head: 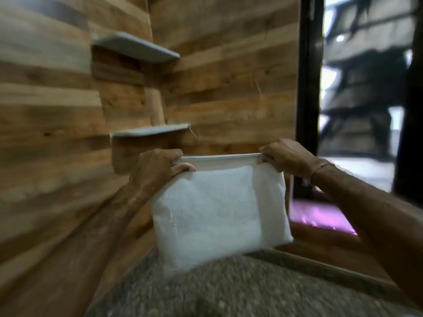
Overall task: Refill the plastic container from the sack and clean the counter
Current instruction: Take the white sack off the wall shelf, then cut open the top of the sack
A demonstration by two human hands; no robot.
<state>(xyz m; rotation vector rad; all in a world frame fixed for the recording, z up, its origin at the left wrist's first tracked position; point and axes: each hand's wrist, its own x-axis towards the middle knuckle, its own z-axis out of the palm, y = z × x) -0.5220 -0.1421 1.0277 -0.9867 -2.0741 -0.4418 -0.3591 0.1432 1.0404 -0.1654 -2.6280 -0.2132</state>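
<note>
A white woven sack (217,211) hangs upright in front of me, its lower end resting on or just above the speckled grey stone counter (229,289). My left hand (158,165) grips the sack's top left corner. My right hand (288,156) grips the top right corner, and the top edge is stretched taut between the two. The sack bulges with contents. No plastic container is in view. The picture is blurred by motion.
Wooden plank walls meet in a corner behind the sack, with two small grey corner shelves, one high (137,46) and one lower (151,131). A dark door frame (309,88) stands at right. A pink-lit surface (320,216) lies beyond the counter's wooden edge.
</note>
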